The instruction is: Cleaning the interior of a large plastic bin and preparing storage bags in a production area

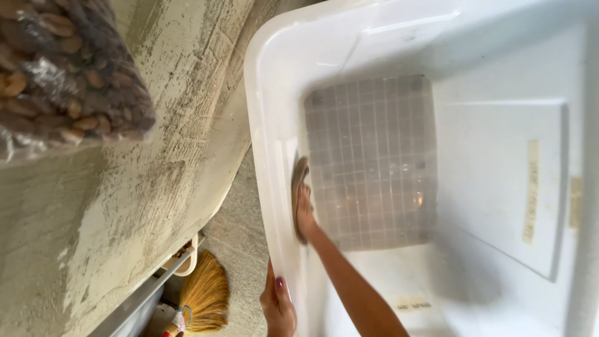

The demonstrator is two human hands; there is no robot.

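The view was turned sideways. Nearest the camera, at the bottom edge, one hand gripped the rim of a large white plastic tub, its thumb curled over the edge and its fingers closed on the outside wall. Which hand was the left and which the right could not be told for sure from the rotated view; this one seemed to be the left.

The other hand, on a bare forearm reaching in from the bottom, lay inside the tub, pressed flat against the inner wall. Its fingers were bent over a brown, oval scrubbing pad, holding it against the plastic just below the rim. The hand and pad were slightly blurred.

The tub was glossy, white and translucent, with a grid of small squares showing through its wall beyond the hand. Nothing but the hand and pad was inside. A pale yellowish strip label sat on a raised panel at the right, and a smaller pale label lay near the bottom edge.

Further off, a straw broom lay beside a rough, stained concrete wall. At the top left hung a clear plastic bag of brown nuts.
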